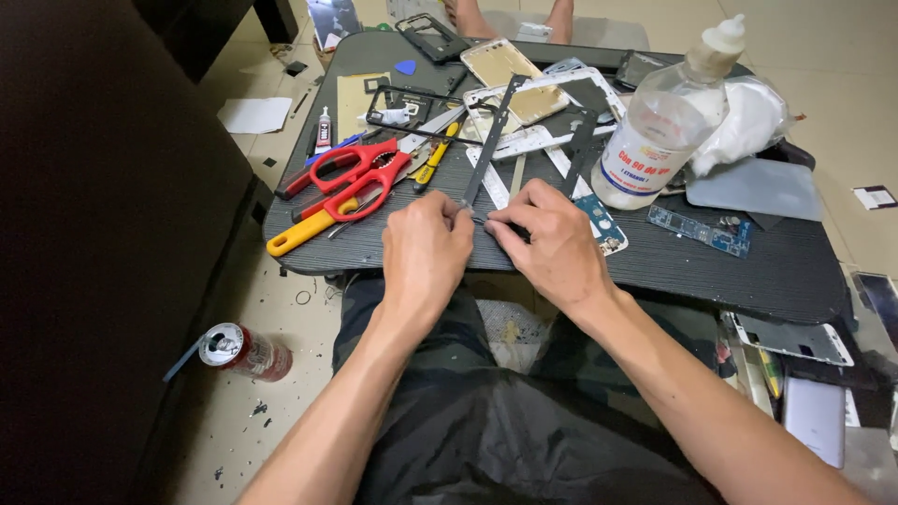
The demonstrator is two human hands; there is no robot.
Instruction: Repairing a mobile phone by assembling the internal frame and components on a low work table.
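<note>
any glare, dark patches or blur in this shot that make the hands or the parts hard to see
Head view: both hands, left hand and right hand, are evenly lit and sharp; the far left side is dark shadow; the clear bottle shows soft highlights; the thin dark strip between the fingers blends into the black table; straight edges bow slightly near the borders.

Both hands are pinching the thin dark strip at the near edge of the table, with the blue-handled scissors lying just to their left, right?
Not quite: in the head view the scissors have red handles, not blue. The rest holds: left hand and right hand pinch the thin dark strip at the table's near edge.
</note>
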